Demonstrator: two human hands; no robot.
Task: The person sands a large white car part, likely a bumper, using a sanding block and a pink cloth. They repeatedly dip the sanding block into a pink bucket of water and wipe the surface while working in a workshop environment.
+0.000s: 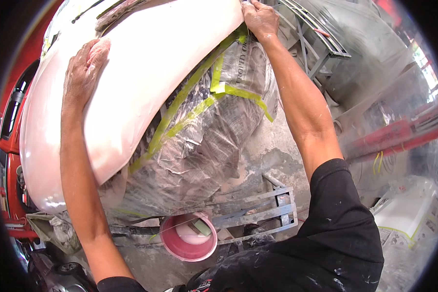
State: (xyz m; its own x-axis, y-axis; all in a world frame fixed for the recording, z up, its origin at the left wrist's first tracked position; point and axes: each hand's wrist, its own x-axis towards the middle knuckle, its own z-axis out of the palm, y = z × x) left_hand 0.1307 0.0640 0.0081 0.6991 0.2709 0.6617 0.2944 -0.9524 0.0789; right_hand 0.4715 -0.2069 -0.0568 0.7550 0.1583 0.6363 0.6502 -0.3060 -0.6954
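A large curved car body panel (126, 73), coated pale pink and white with a wet-looking sheen, fills the upper left. My left hand (85, 68) rests on its left part, fingers curled and smeared with whitish-pink residue; whatever lies under them is hidden. At the panel's far right edge my right hand (261, 19) is closed, with thumb and fingers together at the rim. Its fingertips are partly cut off by the upper border, so I cannot make out what they hold. Yellow-green masking tape (185, 117) and printed masking paper (246, 63) border the panel's right side.
Thin plastic sheeting (199, 155) drapes below the panel. A pink bucket (173, 248) with milky liquid and a green block (203, 227) stands near me beside a metal frame (282, 209). Another metal stand (326, 48) is at far right. A red vehicle (13, 170) stands at left.
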